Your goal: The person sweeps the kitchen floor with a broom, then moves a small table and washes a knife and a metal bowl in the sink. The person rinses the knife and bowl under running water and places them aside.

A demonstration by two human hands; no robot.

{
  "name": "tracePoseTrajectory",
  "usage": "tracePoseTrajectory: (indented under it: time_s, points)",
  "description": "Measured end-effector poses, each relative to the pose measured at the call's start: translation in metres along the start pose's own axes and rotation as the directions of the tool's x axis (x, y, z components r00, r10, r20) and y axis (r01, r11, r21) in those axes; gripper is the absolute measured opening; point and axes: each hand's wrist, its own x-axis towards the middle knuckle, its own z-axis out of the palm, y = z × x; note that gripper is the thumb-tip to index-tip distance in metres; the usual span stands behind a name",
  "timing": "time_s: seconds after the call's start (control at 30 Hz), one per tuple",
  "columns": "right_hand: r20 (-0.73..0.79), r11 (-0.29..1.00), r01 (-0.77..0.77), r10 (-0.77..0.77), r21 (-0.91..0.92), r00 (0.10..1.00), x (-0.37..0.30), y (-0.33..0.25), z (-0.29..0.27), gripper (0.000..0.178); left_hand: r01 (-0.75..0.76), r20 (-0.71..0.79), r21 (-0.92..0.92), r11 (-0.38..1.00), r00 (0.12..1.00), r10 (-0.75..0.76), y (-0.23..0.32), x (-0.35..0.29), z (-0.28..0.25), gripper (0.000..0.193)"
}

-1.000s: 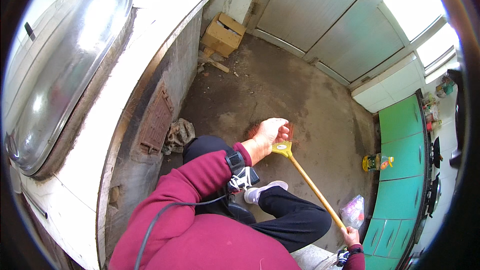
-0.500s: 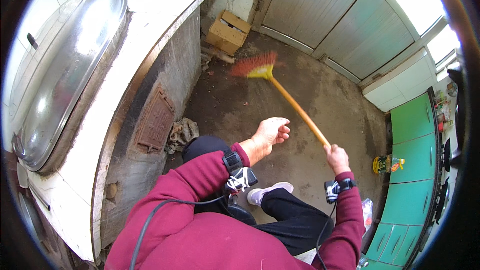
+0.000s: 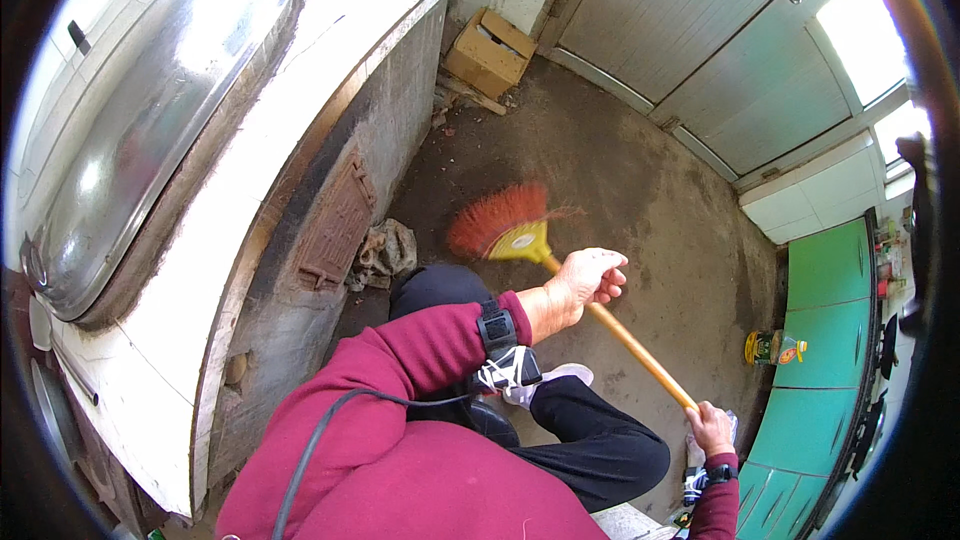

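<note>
A broom (image 3: 640,352) with red bristles, a yellow head and a wooden handle slants across the floor. My right hand (image 3: 711,428) is wrapped round the far end of its handle, at the lower right. My left hand (image 3: 592,276) hangs over the handle near the yellow head, fingers curled in loosely and nothing seen in them. From this view it overlaps the handle but does not appear to grip it. The bristles, slightly blurred, are over the dark floor beside the crumpled cloth-like bundle (image 3: 386,254).
At left is a white-tiled stove counter (image 3: 150,360) with a large metal lid (image 3: 150,130) and a rusty hatch (image 3: 338,225). A cardboard box (image 3: 490,52) stands near the door (image 3: 690,30). An oil bottle (image 3: 774,348) stands by green cabinets (image 3: 825,340).
The broom head has come nearer to me. My right hand has drawn the handle back to the lower right, and my left hand has shifted right, over the handle.
</note>
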Motion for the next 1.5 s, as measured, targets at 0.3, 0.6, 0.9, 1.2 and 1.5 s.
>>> tracePoseTrajectory:
  time_s: [0.3, 0.6, 0.9, 1.2, 1.5]
  points:
    - [-0.014, 0.962, -0.108, 0.115, 0.251, 0.993, 0.151, -0.141, 0.037, 0.047, -0.067, -0.103, -0.045, 0.997, 0.993, 0.062, 0.02, 0.0, -0.012, 0.015]
    - [-0.144, 0.995, -0.097, 0.093, -0.022, 0.985, 0.066, -0.012, 0.03, 0.04, 0.014, -0.048, -0.042, 0.999, 0.999, -0.016, 0.019, -0.007, -0.004, 0.019]
    - [-0.179, 0.993, -0.115, 0.119, 0.03, 0.977, 0.172, -0.082, 0.039, 0.047, 0.013, 0.007, -0.051, 0.999, 1.0, -0.012, 0.01, -0.001, 0.001, 0.018]
    - [-0.254, 0.977, -0.213, 0.209, 0.011, 0.944, 0.128, -0.01, 0.029, 0.04, -0.022, -0.034, -0.076, 0.997, 0.999, 0.02, 0.026, -0.009, -0.008, 0.017]
    - [-0.075, 0.941, -0.325, 0.332, 0.097, 0.94, 0.119, 0.015, 0.071, 0.051, 0.058, 0.052, -0.113, 0.992, 0.997, -0.052, 0.02, -0.012, 0.007, 0.019]
